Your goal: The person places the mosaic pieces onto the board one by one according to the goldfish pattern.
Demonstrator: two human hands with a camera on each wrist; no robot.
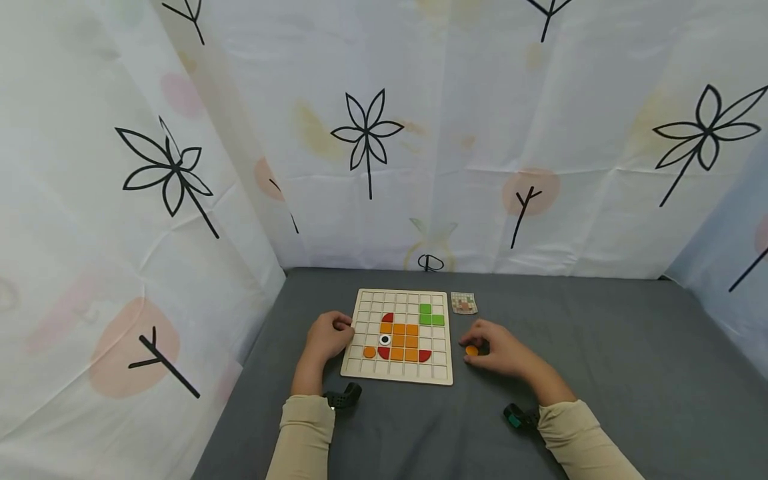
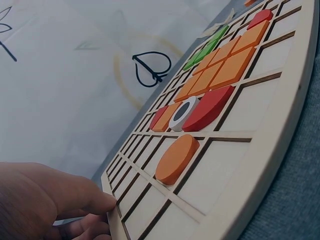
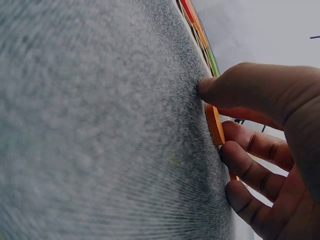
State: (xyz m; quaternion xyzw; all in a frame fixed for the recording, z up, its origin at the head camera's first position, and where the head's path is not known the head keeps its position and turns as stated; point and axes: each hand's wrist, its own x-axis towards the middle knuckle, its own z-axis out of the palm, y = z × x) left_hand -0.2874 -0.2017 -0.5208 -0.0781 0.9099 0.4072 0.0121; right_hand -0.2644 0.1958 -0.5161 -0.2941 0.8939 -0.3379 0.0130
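Note:
A square wooden grid board (image 1: 360,307) lies on the table, carrying an orange block of tiles (image 1: 405,340), red quarter-round pieces, a white eye piece (image 1: 385,340), green squares (image 1: 425,314) and an orange disc (image 1: 369,352). At its left edge, my left hand (image 1: 330,335) grips the rim with bent fingers; the left wrist view shows a fingertip (image 2: 107,204) against the rim. To the right of the board, my right hand (image 1: 501,348) has its thumb and fingers curled round a loose orange disc (image 1: 471,351) close to the tabletop. Another orange piece (image 3: 234,176) is mostly hidden behind those fingers.
A small printed picture card (image 1: 464,303) lies beside the board's upper right corner. Dark grey cloth (image 1: 600,347) covers the table. White patterned curtains (image 1: 456,133) hang behind and along the left side.

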